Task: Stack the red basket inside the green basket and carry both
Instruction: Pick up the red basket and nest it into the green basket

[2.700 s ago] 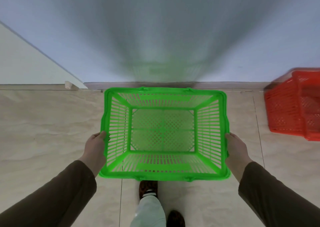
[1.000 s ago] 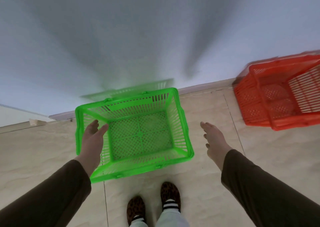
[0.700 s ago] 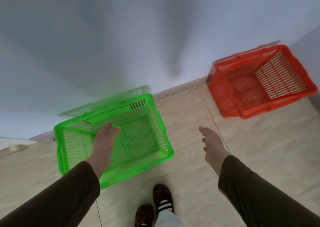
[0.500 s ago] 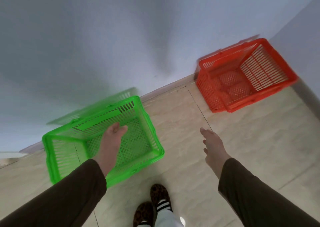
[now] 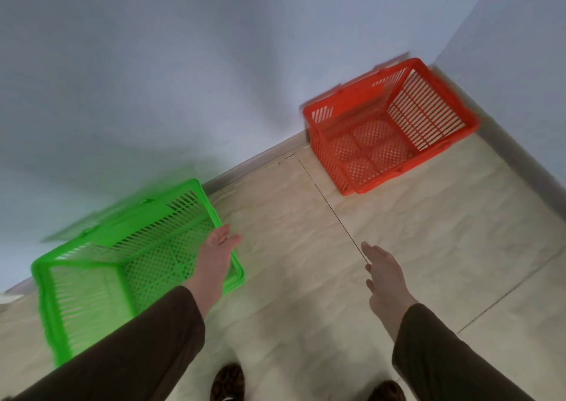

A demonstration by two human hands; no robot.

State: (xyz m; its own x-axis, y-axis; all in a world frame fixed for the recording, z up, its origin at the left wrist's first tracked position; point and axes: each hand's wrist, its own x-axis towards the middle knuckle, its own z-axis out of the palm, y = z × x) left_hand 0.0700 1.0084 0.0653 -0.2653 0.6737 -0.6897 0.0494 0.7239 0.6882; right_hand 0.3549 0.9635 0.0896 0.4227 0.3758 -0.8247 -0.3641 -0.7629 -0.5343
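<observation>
Now, step in hand: you look to be turning from the green basket (image 5: 134, 266) toward the red basket (image 5: 389, 131), so the next reach is for the red one.
Left hand: your left hand (image 5: 214, 256) hovers over the green basket's near right rim, fingers spread and slack, gripping nothing as far as the head view shows.
Right hand: your right hand (image 5: 384, 275) hangs free above the floor (image 5: 306, 217), fingers loosely parted, empty.
Red basket: it sits on the floor in the far right corner, against the skirting where the two walls meet, mouth up, well apart from both hands.
Green basket: it rests on the floor by the far wall (image 5: 183, 64) on your left, mouth up; its edges are blurred.
How to do it well: take the red basket by its two short rims, one hand each side, keep it level, then line its long sides up with the green one's before lowering.
Materials: both seem to be rigid moulded plastic, with slatted walls and lattice bottoms.
Shapes: the walls taper toward the base, so they should nest easily if squared; a skewed entry would likely jam on the rim.
Floor: smooth pale tiles, likely slippery under a nudged basket.
</observation>
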